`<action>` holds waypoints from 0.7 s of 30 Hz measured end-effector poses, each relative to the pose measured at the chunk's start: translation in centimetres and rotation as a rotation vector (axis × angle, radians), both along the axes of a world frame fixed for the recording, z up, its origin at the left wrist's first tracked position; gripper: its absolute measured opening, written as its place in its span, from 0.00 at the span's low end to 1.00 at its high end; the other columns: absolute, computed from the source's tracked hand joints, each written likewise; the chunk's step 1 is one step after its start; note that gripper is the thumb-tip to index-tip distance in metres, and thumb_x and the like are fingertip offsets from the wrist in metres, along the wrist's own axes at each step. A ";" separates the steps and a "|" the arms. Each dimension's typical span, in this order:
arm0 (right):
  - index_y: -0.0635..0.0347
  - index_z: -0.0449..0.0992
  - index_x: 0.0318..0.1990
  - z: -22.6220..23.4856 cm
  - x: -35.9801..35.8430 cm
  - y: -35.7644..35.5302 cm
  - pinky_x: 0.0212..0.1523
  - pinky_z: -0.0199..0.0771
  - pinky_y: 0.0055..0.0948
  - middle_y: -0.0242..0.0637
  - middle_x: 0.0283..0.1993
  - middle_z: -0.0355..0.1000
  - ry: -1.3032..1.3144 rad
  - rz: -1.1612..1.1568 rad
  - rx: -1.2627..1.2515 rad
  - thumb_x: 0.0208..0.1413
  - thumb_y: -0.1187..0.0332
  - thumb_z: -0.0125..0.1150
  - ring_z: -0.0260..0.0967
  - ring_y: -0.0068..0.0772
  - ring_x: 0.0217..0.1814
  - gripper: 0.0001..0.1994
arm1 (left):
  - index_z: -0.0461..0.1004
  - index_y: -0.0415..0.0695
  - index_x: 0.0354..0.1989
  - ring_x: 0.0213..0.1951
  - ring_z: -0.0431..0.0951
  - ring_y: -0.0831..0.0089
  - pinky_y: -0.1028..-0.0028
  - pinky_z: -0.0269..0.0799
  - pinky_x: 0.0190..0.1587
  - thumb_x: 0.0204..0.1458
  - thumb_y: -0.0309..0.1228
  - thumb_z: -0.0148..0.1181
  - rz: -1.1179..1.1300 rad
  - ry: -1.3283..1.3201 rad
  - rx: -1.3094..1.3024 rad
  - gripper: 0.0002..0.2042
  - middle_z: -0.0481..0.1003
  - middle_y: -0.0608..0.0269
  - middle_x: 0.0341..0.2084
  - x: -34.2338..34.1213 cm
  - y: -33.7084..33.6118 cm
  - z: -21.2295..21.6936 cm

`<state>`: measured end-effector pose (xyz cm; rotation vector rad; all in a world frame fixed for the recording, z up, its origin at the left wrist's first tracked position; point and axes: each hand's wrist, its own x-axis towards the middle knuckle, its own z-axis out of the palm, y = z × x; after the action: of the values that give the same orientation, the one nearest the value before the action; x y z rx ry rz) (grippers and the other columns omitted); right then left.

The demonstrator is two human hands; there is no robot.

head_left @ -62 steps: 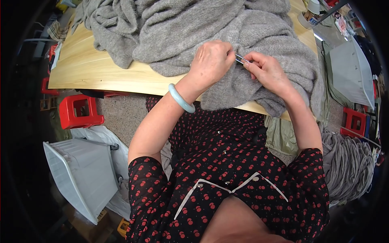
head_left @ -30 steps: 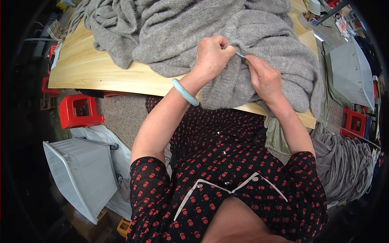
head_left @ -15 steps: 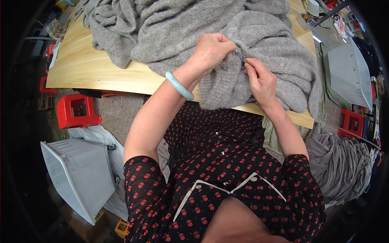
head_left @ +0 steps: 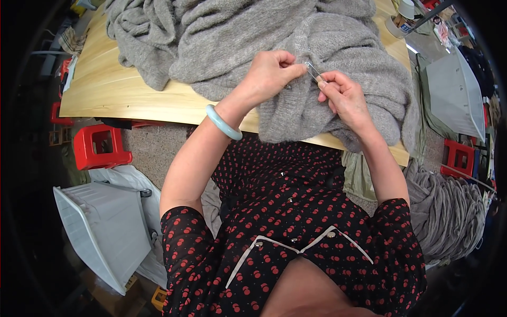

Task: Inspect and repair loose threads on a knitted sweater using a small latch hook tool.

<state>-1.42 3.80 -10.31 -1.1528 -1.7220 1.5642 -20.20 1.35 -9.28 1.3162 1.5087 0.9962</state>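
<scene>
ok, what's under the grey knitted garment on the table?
The pale wooden tabletop shows around the grey knitted garment, whose front edge hangs over the table's near edge. Anything beneath the knit is covered and cannot be seen.

Few things of this kind show. At the far right corner of the desk [head_left: 121, 90] stands a small round container [head_left: 400, 22], whitish on top with a coloured printed band about its lower part. Just beyond it, off the desk's edge toward the upper right, lies a small printed card or packet [head_left: 439, 25] in red and white, too small and bent by the lens to make out further.
</scene>
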 end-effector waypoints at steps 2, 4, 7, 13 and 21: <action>0.61 0.70 0.38 0.2 0.0 0.1 0.14 0.50 0.11 0.26 0.20 0.66 -0.034 -0.001 -0.006 0.54 0.69 0.51 0.51 0.08 0.14 0.07 | 0.73 0.35 0.31 0.22 0.66 0.81 0.80 0.62 0.25 0.46 0.31 0.59 -0.021 0.114 0.091 0.10 0.70 0.66 0.18 0.2 -0.2 -0.5; 0.61 0.70 0.38 0.3 0.1 0.3 0.14 0.49 0.11 0.26 0.19 0.66 -0.027 0.017 -0.005 0.54 0.69 0.51 0.51 0.08 0.14 0.07 | 0.72 0.33 0.30 0.23 0.70 0.71 0.74 0.65 0.27 0.45 0.29 0.58 0.030 0.387 0.296 0.10 0.71 0.56 0.19 0.8 -0.5 -0.6; 0.60 0.70 0.38 1.0 0.0 0.2 0.14 0.48 0.11 0.25 0.19 0.65 -0.029 0.046 -0.031 0.54 0.69 0.51 0.50 0.08 0.14 0.07 | 0.71 0.32 0.30 0.27 0.73 0.57 0.66 0.67 0.31 0.44 0.27 0.56 0.130 0.495 0.565 0.09 0.71 0.47 0.24 1.7 -0.9 -1.6; 0.60 0.70 0.37 1.0 -0.2 0.0 0.14 0.48 0.11 0.24 0.18 0.65 -0.047 0.047 0.019 0.55 0.67 0.51 0.50 0.08 0.14 0.07 | 0.68 0.32 0.27 0.33 0.69 0.49 0.59 0.64 0.37 0.44 0.24 0.51 0.200 0.426 0.482 0.06 0.69 0.43 0.26 3.0 -1.6 -1.4; 0.61 0.69 0.37 0.4 -0.7 -0.2 0.14 0.48 0.12 0.24 0.18 0.64 -0.060 0.047 0.031 0.55 0.67 0.51 0.50 0.08 0.14 0.07 | 0.67 0.33 0.31 0.33 0.67 0.52 0.60 0.63 0.37 0.45 0.21 0.49 0.284 0.589 0.584 0.06 0.67 0.45 0.27 4.1 -1.6 -2.5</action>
<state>-2.07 3.63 -9.90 -1.1636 -1.8179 1.5394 -16.10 -0.24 -11.75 1.9673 1.9676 1.3772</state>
